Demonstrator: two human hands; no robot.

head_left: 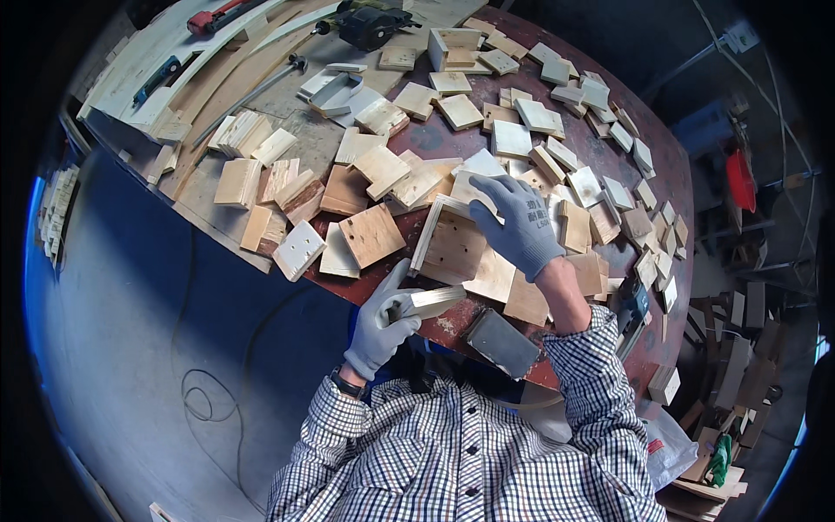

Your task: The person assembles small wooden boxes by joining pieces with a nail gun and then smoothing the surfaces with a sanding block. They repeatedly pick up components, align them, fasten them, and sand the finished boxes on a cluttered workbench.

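My left hand [383,324], in a grey work glove, grips a small flat wooden block [437,301] at the table's near edge. Its thumb and fingers lie along the block's left end. My right hand [519,222], gloved too, reaches over the scattered pieces, its thumb and fingers closed around the edge of a pale wooden block [465,188]; the palm hides part of that block. Between the hands stands a corner-shaped wooden piece [450,245] with dark holes. A dark grey rectangular block [503,342] lies at the near edge, below my right wrist.
Many loose wooden blocks [372,235] cover the dark red tabletop [426,137]. A dark power tool [370,26], a hammer-like rod [252,97] and a red-handled tool [211,17] lie at the far left. A cable [213,409] coils on the floor. Stacked boards [739,374] stand at right.
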